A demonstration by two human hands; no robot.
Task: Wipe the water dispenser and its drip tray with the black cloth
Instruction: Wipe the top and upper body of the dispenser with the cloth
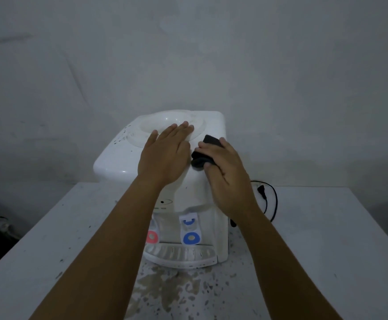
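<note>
Two hands work the dispenser (119, 158) top: left hand (165, 153) flat, steadying; right hand (223, 172) grips the black cloth (208, 144), apparently touching it. Wipe with overlapping strokes.

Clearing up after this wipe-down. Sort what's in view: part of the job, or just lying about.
Part of the job:
dispenser
drip tray
black cloth, gripped by the right hand
left hand, flat on the dispenser's top

Lying about:
power cord, on the table behind the dispenser
</note>
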